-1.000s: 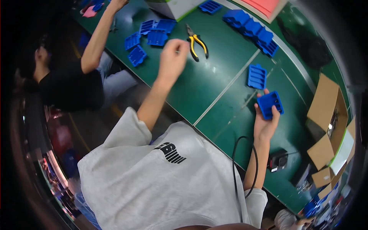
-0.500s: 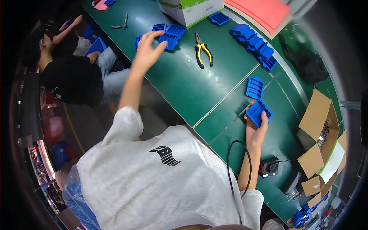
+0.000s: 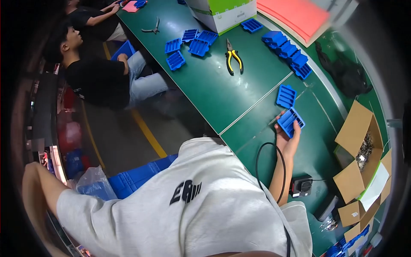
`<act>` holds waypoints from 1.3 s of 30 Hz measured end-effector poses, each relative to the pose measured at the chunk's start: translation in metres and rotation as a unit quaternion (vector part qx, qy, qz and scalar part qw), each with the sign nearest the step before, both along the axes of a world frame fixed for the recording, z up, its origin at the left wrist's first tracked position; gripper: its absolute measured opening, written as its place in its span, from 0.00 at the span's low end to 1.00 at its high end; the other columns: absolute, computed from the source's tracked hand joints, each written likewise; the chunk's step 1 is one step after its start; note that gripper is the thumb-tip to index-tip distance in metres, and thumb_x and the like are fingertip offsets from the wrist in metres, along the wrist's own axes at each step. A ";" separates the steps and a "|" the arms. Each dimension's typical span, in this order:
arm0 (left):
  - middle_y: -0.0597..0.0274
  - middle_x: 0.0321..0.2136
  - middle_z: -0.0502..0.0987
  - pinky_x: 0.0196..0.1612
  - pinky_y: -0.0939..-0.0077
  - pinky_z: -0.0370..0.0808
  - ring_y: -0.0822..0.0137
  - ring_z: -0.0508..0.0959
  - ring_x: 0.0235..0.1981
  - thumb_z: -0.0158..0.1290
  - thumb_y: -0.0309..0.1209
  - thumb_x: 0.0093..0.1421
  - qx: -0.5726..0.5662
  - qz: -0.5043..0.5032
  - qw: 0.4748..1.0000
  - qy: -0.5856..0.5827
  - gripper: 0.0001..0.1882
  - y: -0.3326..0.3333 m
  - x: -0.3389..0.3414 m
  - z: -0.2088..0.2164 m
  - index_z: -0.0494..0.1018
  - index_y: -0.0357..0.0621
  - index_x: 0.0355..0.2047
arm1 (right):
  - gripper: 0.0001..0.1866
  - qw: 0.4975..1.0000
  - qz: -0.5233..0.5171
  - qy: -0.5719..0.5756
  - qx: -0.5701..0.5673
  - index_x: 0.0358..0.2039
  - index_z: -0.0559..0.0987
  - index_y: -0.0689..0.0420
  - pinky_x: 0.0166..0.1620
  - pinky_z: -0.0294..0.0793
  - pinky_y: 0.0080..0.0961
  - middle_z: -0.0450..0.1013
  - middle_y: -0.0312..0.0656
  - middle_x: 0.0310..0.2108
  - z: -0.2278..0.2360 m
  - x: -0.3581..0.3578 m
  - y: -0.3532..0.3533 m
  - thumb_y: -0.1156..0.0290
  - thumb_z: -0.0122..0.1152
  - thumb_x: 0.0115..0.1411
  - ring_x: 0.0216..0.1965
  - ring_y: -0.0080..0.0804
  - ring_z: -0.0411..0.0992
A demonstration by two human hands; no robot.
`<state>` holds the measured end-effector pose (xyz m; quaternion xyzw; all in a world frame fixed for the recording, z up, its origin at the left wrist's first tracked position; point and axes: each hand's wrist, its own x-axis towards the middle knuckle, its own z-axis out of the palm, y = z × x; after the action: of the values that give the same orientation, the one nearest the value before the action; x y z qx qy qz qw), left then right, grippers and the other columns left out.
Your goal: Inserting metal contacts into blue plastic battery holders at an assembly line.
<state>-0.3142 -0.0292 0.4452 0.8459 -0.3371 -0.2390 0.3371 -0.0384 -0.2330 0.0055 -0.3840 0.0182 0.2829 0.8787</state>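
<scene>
My right hand (image 3: 287,139) holds a blue slotted plastic case (image 3: 289,122), its thumb over the near edge and its fingers along the far side. Just beyond it, another blue slotted piece (image 3: 286,96) adjoins the held one; whether the two are hinged together I cannot tell. A bent left arm shows at the lower left, but my left hand is out of sight. Further along the green table (image 3: 192,83) lie several blue slotted cases (image 3: 199,46) and pliers with yellow and black handles (image 3: 233,60).
Stacked blue cases (image 3: 287,50) line the far side, near a green and white box (image 3: 231,17). Small cutters (image 3: 153,26) lie at the far left. At right stand an open cardboard box (image 3: 353,132) of small metal parts and a small black device (image 3: 301,186). Co-workers sit at left.
My left hand has left the blue cases on the table and swung back out of view, leaving them uncovered. My right hand keeps its hold on the blue case.
</scene>
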 end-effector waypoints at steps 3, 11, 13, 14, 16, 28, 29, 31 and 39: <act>0.51 0.37 0.77 0.42 0.69 0.74 0.62 0.77 0.36 0.45 0.33 0.60 -0.034 0.133 0.989 -0.057 0.09 0.041 0.030 -0.037 0.66 0.42 0.37 | 0.24 0.999 -0.038 0.008 -0.014 0.52 0.68 0.64 0.40 0.74 0.29 0.71 0.50 0.46 0.006 -0.003 0.000 0.59 0.50 0.62 0.45 0.41 0.72; 0.65 0.31 0.74 0.40 0.84 0.68 0.76 0.72 0.32 0.46 0.30 0.65 0.096 0.505 0.788 -0.338 0.12 0.216 0.133 -0.218 0.71 0.37 0.45 | 0.25 0.999 -0.026 0.001 -0.029 0.52 0.67 0.63 0.38 0.74 0.31 0.71 0.51 0.47 -0.002 -0.001 0.000 0.57 0.50 0.62 0.43 0.41 0.72; 0.63 0.37 0.74 0.42 0.80 0.69 0.72 0.72 0.38 0.48 0.31 0.64 0.099 0.608 0.704 -0.353 0.12 0.254 0.130 -0.292 0.71 0.38 0.46 | 0.27 0.998 -0.043 0.006 -0.048 0.52 0.68 0.60 0.33 0.71 0.31 0.71 0.51 0.45 0.004 -0.002 0.002 0.50 0.48 0.63 0.40 0.40 0.72; 0.61 0.40 0.74 0.44 0.78 0.69 0.70 0.72 0.42 0.50 0.31 0.63 0.034 0.658 0.670 -0.342 0.13 0.261 0.128 -0.329 0.72 0.39 0.46 | 0.27 0.998 -0.034 0.007 -0.050 0.52 0.68 0.60 0.33 0.71 0.31 0.71 0.51 0.45 0.003 -0.003 0.000 0.50 0.48 0.63 0.40 0.40 0.72; 0.54 0.45 0.73 0.48 0.72 0.69 0.60 0.71 0.48 0.53 0.34 0.60 0.061 0.694 0.635 -0.335 0.17 0.285 0.116 -0.407 0.70 0.39 0.47 | 0.32 1.000 -0.024 -0.002 -0.020 0.52 0.68 0.60 0.32 0.71 0.31 0.71 0.51 0.44 0.000 -0.003 -0.002 0.43 0.44 0.63 0.39 0.41 0.71; 0.48 0.60 0.57 0.65 0.63 0.51 0.52 0.56 0.63 0.48 0.38 0.64 0.059 0.767 0.548 -0.329 0.29 0.214 0.118 -0.488 0.55 0.38 0.61 | 0.34 0.991 -0.081 0.083 0.061 0.44 0.69 0.57 0.28 0.60 0.26 0.66 0.44 0.36 0.000 0.013 -0.006 0.35 0.44 0.59 0.30 0.33 0.62; 0.47 0.60 0.57 0.65 0.63 0.49 0.53 0.55 0.63 0.46 0.35 0.64 0.054 0.771 0.549 -0.319 0.28 0.213 0.118 -0.487 0.53 0.37 0.61 | 0.32 0.991 -0.071 0.080 0.077 0.43 0.68 0.59 0.29 0.59 0.25 0.65 0.42 0.37 0.001 0.015 -0.005 0.39 0.47 0.59 0.30 0.32 0.60; 0.48 0.60 0.57 0.65 0.63 0.49 0.53 0.56 0.63 0.45 0.33 0.64 0.030 0.775 0.545 -0.318 0.28 0.215 0.117 -0.491 0.54 0.36 0.61 | 0.31 0.989 -0.064 0.096 0.087 0.43 0.68 0.59 0.29 0.58 0.25 0.64 0.42 0.37 0.000 0.016 -0.005 0.40 0.48 0.59 0.30 0.31 0.60; 0.50 0.56 0.63 0.63 0.60 0.52 0.51 0.58 0.60 0.44 0.31 0.62 -0.012 0.780 0.528 -0.336 0.23 0.217 0.116 -0.500 0.60 0.36 0.56 | 0.26 0.986 -0.031 0.121 0.111 0.43 0.67 0.59 0.28 0.57 0.22 0.63 0.38 0.36 -0.001 0.023 -0.004 0.46 0.49 0.62 0.29 0.26 0.59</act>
<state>-0.1985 0.1876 -0.0545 0.7858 0.3661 0.4246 0.2610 -0.0155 -0.2372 0.0042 -0.2464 0.1046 0.3004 0.9155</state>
